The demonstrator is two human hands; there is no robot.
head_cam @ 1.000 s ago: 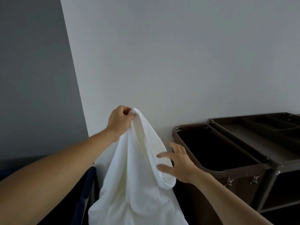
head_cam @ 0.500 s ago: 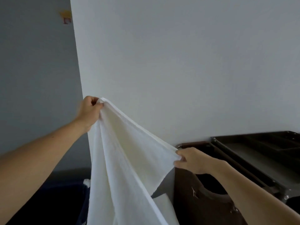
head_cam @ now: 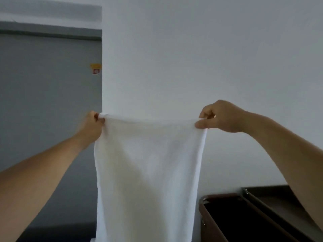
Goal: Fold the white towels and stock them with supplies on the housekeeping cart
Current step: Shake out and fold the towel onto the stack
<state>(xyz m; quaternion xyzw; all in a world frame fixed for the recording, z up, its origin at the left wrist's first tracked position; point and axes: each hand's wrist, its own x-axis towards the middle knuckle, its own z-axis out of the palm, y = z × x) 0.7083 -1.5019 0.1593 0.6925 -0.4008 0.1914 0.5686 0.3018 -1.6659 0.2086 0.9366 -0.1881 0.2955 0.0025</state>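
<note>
A white towel point(head_cam: 148, 172) hangs spread out flat in front of me, its top edge level and its lower part running out of view at the bottom. My left hand point(head_cam: 92, 126) grips the top left corner. My right hand point(head_cam: 220, 117) pinches the top right corner between thumb and fingers. Both arms are raised and stretched forward. The dark brown housekeeping cart point(head_cam: 272, 203) shows at the lower right, beside and behind the towel.
A white wall point(head_cam: 192, 58) stands close behind the towel. To the left is a grey wall point(head_cam: 43, 102) with a small yellow and red sticker point(head_cam: 95, 68). The cart's brown laundry bag point(head_cam: 218, 222) opens at the lower right.
My right hand has risen with the towel's corner to the height of my left hand. The towel now hangs spread flat instead of slanting. The view has tilted upward.
</note>
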